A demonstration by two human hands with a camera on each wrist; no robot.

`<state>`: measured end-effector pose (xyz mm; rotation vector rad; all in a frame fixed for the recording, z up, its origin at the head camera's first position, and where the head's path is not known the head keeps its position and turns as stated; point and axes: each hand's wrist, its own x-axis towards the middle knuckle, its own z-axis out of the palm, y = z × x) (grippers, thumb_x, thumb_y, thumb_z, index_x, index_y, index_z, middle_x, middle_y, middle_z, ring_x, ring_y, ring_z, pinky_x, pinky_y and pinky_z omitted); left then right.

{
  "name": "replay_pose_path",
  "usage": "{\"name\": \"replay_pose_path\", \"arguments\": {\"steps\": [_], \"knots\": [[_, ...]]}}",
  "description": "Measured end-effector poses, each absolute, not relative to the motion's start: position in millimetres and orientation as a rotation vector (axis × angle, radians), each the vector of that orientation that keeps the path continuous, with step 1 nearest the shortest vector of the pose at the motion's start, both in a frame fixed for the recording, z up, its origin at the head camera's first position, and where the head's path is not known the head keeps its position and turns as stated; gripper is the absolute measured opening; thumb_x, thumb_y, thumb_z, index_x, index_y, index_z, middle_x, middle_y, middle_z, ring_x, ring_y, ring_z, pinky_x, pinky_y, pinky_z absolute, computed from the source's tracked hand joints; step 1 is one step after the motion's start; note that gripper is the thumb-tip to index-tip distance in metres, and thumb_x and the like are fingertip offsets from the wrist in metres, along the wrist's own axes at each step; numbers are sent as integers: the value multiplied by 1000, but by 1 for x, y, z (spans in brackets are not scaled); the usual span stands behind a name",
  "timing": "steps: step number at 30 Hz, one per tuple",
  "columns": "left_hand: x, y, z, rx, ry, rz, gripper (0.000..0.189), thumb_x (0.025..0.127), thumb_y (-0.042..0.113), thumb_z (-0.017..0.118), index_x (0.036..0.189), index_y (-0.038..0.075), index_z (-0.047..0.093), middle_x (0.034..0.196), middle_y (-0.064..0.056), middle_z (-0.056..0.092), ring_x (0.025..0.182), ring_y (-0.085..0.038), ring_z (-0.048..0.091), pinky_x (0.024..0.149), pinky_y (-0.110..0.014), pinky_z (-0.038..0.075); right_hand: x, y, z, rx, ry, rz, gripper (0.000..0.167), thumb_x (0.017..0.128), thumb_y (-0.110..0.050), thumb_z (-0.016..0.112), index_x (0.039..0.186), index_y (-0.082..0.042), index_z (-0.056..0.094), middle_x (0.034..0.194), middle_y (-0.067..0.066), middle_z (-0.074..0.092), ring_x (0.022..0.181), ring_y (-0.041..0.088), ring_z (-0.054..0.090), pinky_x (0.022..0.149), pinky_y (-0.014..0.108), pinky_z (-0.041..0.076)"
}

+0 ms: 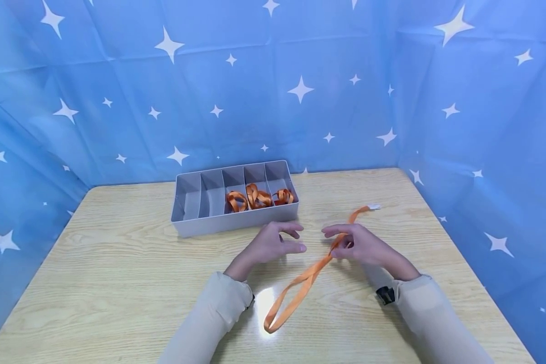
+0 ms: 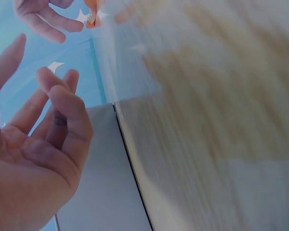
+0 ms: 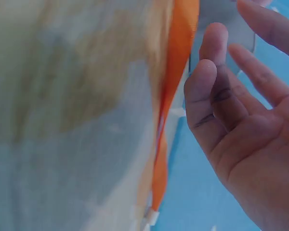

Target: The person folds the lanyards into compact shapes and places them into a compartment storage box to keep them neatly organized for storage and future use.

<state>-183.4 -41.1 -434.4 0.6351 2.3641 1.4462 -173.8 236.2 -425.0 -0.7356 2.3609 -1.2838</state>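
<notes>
A long orange ribbon strap (image 1: 319, 265) lies on the table, with a loop at its near end and a white tip (image 1: 374, 207) at its far end. My right hand (image 1: 363, 246) hovers over its middle with fingers loosely bent. In the right wrist view, nothing sits between those fingers, and the strap (image 3: 181, 43) runs along the tabletop beyond them. My left hand (image 1: 273, 244), also loosely bent and holding nothing, is to the left of the strap, just in front of a grey divided box (image 1: 236, 220). The left wrist view shows its palm (image 2: 43, 159) bare.
Coiled orange straps occupy the box's three right compartments: one coil (image 1: 236, 201), a larger one (image 1: 258, 197) and another (image 1: 283, 196) at the right end. Behind the wooden table (image 1: 109, 263) hangs a blue curtain (image 1: 255, 81) with white stars, which continues along both sides.
</notes>
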Motion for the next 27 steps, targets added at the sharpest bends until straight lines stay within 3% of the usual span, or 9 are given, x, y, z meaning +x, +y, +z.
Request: {"name": "replay_pose_path", "arguments": {"steps": [9,15,19,27], "knots": [[-182,-33,-436,667,2266,1408,47,86,22,80,128,6,67,108,-8,70,97,-16,63,76,-26,52,-171,246,-436,-722,2349,-1318,50,89,0,71,135,9,54,122,26,62,67,14,59,56,26,49],[-180,-26,-436,661,2207,1378,44,86,20,79,126,6,68,102,-5,71,92,-14,63,70,-24,49,-172,246,-440,-766,2413,-1246,48,87,0,74,131,8,57,121,23,64,71,15,59,60,26,50],[-179,-23,-436,674,2182,1363,43,87,19,79,125,4,68,99,-1,70,92,-12,63,76,-25,49,-172,243,-441,-758,2444,-1203,46,86,3,74,129,7,59,121,21,64,71,13,59,63,26,50],[-178,-16,-440,684,2121,1380,44,86,19,78,126,3,67,104,-9,71,94,-14,64,74,-24,50,-172,240,-445,-793,2499,-1122,38,85,6,71,122,3,64,99,8,67,71,10,56,65,27,51]]}}
